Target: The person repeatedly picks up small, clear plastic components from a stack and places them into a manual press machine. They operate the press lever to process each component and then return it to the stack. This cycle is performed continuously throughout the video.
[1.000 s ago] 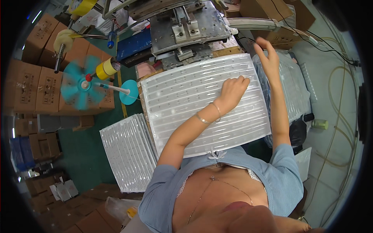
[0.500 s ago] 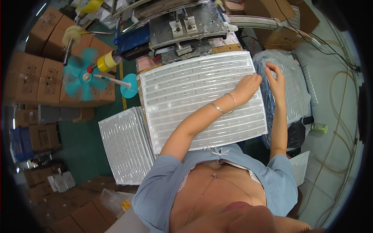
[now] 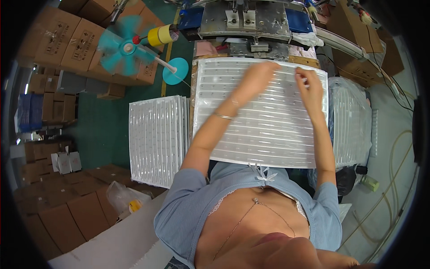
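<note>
A wide white panel [image 3: 251,143] with raised parallel rows and small dark marks lies in front of me under shiny clear film. Over its far middle part is my left hand [image 3: 259,80], pointing right; motion blurs its fingers, so their grip cannot be told. My right hand [image 3: 311,89] is above the panel's far right part, thumb and fingers curled together. Anything small between those fingertips is too fine to make out. A short gap separates the two hands.
Similar panels stand in a stack [image 3: 154,139] at left; a plastic-wrapped stack [image 3: 351,121] is at right. Beyond the panel sits a metal machine bed [image 3: 264,24] with clamps. A turquoise fan [image 3: 128,47] spins at far left, near cardboard boxes [image 3: 56,38].
My left hand has moved from the panel's right edge to its far middle. My right hand has come from beside the wrapped stack onto the panel, fingers closing. The whole view has shifted.
</note>
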A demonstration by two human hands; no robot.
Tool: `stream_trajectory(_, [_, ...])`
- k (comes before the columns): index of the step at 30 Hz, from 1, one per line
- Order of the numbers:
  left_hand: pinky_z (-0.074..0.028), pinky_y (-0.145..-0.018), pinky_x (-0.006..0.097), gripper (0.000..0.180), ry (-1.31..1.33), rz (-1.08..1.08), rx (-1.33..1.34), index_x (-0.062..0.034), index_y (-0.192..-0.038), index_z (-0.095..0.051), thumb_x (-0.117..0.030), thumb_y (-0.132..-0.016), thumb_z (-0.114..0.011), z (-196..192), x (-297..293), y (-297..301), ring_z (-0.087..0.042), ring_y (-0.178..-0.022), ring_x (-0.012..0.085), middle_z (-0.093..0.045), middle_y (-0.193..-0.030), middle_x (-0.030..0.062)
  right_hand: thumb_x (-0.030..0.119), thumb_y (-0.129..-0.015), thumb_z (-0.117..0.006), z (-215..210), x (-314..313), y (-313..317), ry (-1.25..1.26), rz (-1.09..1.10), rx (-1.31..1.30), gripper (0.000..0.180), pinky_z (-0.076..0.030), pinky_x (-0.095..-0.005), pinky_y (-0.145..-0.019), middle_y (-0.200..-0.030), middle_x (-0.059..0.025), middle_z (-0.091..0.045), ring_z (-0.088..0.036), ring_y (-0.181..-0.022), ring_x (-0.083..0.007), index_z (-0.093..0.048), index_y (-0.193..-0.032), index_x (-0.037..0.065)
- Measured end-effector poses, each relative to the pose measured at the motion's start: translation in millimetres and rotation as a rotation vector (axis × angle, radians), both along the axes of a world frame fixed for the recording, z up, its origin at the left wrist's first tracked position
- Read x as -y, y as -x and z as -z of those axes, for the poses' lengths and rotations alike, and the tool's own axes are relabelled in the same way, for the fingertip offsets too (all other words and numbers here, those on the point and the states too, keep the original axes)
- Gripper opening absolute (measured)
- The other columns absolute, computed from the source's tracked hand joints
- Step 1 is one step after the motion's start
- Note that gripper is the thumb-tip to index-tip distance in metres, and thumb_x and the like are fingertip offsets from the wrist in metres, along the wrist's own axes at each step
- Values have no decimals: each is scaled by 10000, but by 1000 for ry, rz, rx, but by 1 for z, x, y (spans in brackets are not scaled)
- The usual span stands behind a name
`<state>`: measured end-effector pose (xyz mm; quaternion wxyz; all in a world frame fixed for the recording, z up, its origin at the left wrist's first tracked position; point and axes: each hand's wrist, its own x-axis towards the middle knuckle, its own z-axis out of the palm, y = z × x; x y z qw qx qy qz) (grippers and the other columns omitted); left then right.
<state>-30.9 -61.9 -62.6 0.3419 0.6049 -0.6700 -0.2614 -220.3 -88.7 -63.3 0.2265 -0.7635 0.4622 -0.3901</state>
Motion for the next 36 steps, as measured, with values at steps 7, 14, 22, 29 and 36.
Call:
stream_trajectory(7, [-470,-657,232,221,395,-563,-338,-21,-993,-616,14,-807,-501,-40,-33,-151,-603,-737,115,-655,-845,73,161,-681,-709,27,-52,-138,325,-536,-309,233,-390,-357,-673,-848,-32,-557,-547,-776,-214,-632,-896,114])
stream_trajectory(14, [-471,-621,275,222,428,-536,-254,-79,-1055,-617,-127,-842,-573,-32,1,-116,-616,-666,150,-663,-844,89,156,-638,-705,50,-68,-159,410,-668,-447,207,-361,-330,-752,-843,-59,-536,-532,-808,-208,-581,-787,84])
stream_trajectory(22, [-348,-754,390,300,866,-351,531,-200,-1059,-653,-342,-798,-605,-69,109,-23,-504,-902,231,-596,-925,76,73,-803,-639,2,30,-48,-144,-160,235,145,-455,-242,-608,-824,-36,-588,-562,-746,-113,-514,-861,30])
stream_trajectory(29, [-338,-715,374,231,816,-336,635,-159,-938,-651,-269,-736,-674,-77,120,-20,-525,-801,210,-607,-762,21,138,-842,-615,-51,83,-34,129,43,320,208,-495,-282,-658,-971,-89,-624,-613,-854,-152,-599,-1029,48])
stream_trajectory(36, [-418,-568,207,255,285,-281,-620,-33,-1088,-570,-183,-883,-585,-82,-6,-78,-516,-627,67,-612,-752,29,183,-786,-626,-69,131,-111,620,95,-239,102,-458,-415,-604,-826,-79,-617,-595,-726,-289,-620,-858,111])
